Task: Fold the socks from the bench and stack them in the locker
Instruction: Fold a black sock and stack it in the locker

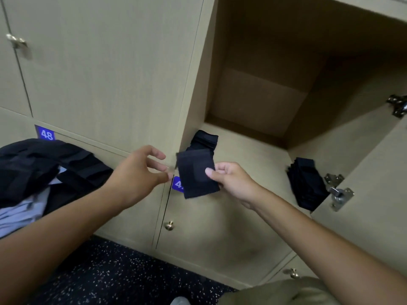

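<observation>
My right hand (231,181) pinches a folded dark navy sock (196,172) by its right edge, holding it in front of the open locker (253,146). My left hand (141,172) hovers just left of the sock, fingers spread, touching nothing. Inside the locker, a stack of folded dark socks (204,140) lies at the front left corner of the floor. A second stack of folded dark socks (306,183) rests at the front right, by the door hinge.
A heap of dark clothes (39,168) with a light blue garment (19,212) lies at the left below label 48. The open locker door (374,205) with metal hinges (337,190) stands at the right. Closed locker doors with brass knobs sit below. Speckled dark floor (123,278) lies underneath.
</observation>
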`<state>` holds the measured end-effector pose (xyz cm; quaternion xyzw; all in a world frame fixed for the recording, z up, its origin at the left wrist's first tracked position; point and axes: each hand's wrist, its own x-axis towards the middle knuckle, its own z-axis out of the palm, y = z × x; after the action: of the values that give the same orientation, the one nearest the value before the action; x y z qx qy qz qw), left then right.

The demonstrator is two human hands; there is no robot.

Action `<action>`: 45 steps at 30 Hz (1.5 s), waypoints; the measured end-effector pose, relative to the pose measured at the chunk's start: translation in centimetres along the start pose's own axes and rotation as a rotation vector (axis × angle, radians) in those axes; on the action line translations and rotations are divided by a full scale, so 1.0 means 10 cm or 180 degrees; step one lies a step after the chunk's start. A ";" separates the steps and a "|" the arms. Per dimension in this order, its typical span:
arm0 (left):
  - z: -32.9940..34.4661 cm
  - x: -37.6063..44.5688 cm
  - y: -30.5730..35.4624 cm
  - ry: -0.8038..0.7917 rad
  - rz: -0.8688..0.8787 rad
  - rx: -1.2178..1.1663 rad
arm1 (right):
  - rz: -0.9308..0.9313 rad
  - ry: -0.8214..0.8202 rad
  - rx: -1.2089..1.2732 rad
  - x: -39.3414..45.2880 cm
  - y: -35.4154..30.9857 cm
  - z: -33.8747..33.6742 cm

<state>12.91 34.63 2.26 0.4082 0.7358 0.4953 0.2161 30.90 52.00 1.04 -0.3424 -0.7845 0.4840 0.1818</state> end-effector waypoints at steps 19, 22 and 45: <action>-0.07 0.02 -0.15 -0.0282 0.0303 0.0381 | 0.1045 0.1410 0.1495 0.96 -0.02 -0.01; -0.10 0.05 -0.19 -0.0306 0.0287 0.0323 | 0.0986 0.1583 0.0548 0.99 0.03 -0.04; -1.26 -0.50 -0.23 0.0621 -0.0298 0.0491 | -0.1684 0.0391 -0.1289 0.45 -0.62 1.06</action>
<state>5.79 23.17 5.04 0.3387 0.8074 0.4639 0.1344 18.97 46.64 1.32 -0.1848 -0.9139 0.2329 0.2764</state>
